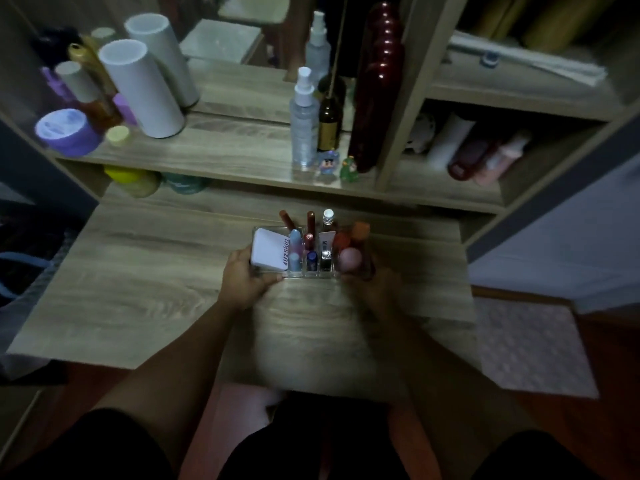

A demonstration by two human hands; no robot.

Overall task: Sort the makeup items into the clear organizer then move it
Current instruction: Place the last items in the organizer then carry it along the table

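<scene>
The clear organizer (313,274) sits in the middle of the wooden table (145,289), toward its far side. It holds a white compact (268,251) on the left, several lipsticks and small tubes (311,237) in the middle slots, and pink and orange sponges (349,252) on the right. My left hand (244,278) grips the organizer's left end. My right hand (374,289) grips its right end. Whether the organizer rests on the table or is lifted I cannot tell.
Behind the table a shelf (225,157) carries white cylinders (142,88), a purple jar (65,131), a spray bottle (304,119), a dark bottle (328,123), a tall red vase (377,84) and small figurines (337,166). A rug (530,344) lies on the floor at right.
</scene>
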